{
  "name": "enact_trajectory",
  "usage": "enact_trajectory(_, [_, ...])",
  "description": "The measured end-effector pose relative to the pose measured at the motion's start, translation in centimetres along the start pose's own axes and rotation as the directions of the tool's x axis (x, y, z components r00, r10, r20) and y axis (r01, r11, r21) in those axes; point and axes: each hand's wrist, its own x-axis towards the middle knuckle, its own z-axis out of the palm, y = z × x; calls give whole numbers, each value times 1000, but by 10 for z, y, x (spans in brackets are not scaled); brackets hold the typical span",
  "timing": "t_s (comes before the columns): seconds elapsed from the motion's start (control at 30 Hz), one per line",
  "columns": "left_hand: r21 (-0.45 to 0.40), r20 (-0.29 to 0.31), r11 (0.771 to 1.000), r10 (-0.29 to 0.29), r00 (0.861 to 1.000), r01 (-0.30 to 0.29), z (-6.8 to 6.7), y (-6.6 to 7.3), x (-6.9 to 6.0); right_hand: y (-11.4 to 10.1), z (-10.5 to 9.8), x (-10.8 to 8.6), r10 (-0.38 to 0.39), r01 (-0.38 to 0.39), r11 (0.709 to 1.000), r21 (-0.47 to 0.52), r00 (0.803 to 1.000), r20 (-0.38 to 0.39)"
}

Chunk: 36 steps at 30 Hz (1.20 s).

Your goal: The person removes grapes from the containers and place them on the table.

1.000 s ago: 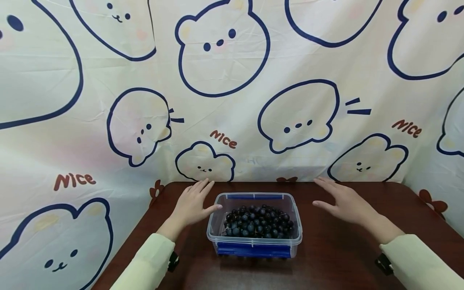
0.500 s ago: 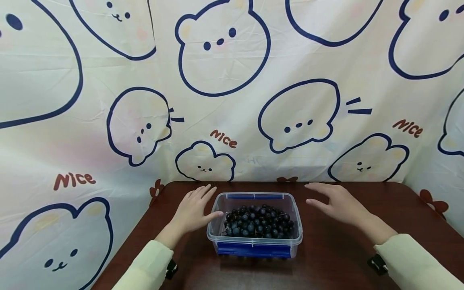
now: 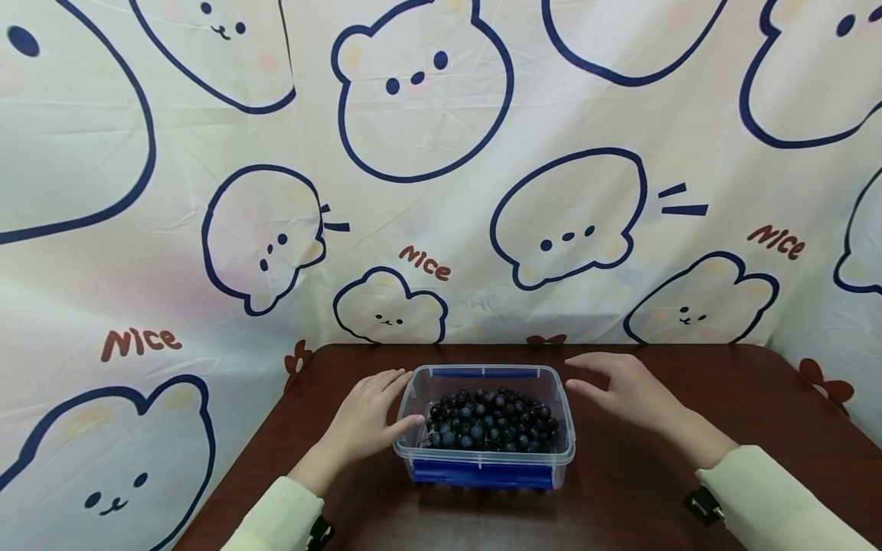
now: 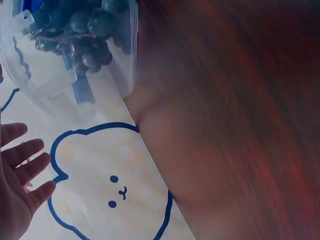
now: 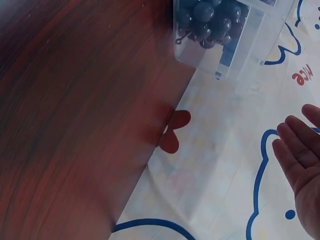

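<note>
Head view: at 6 o'clock, a box (image 3: 484,474) of grapes (image 3: 488,421) is set on a table (image 3: 620,497), flanked by the left hand (image 3: 368,412) at its 9 o'clock and the right hand (image 3: 632,392) at its 3, both spread.

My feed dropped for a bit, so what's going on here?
A person's left hand and right hand are at either side of an open-topped, clear plastic container of what look like dark grapes. It stands upright on the brown table. Both hands are open, with no grip on the container yet. In the head view the left hand overlaps its rim, so I can't tell whether they touch; the right is close beside it.
</note>
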Motion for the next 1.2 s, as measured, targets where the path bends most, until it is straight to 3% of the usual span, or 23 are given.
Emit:
enact_trajectory(0.57, [13,-45,999,48,998,-48,7,16,-17,-17,17,10,-110,108,993,53,993,44])
enact_trajectory(0.77, [2,-39,1000,20,999,-20,9,18,-22,-20,26,16,-182,181,983,30,982,50])
enact_trajectory(1.0, [9,-5,1000,0,1000,0,11,19,-25,-29,32,24,-122,115,992,51,977,173])
enact_trajectory(1.2, [15,3,1000,-1,1000,1,13,19,-27,-37,37,30,-137,127,990,57,960,244])
